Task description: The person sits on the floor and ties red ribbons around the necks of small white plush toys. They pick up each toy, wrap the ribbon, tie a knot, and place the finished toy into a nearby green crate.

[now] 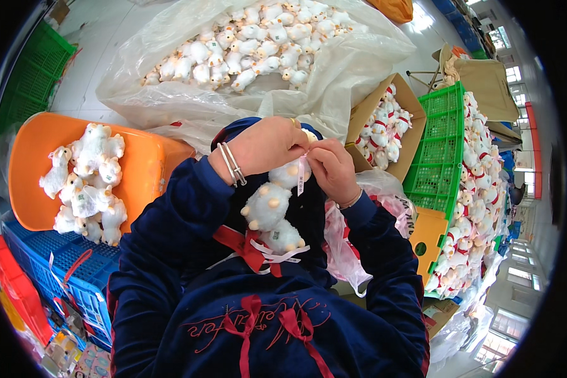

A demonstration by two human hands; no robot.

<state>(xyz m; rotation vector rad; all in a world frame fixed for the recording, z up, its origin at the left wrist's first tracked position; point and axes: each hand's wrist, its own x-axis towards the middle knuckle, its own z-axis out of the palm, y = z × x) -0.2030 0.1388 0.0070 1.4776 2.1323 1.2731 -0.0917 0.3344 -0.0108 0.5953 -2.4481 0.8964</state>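
Left: orange plastic tub, blue crate just nearer, red bin on the crate's outer side. Far left: green crate. Far middle: clear plastic sheet spread on pale floor. Right: open cardboard box, green crate beside it, yellow panel nearer. Far right: tan cloth. Near right: windows along wall.

Windows: very white, bent at rim
Floor: strong glare at upper right
Toys: evenly bright, quite sharp
Corners: black
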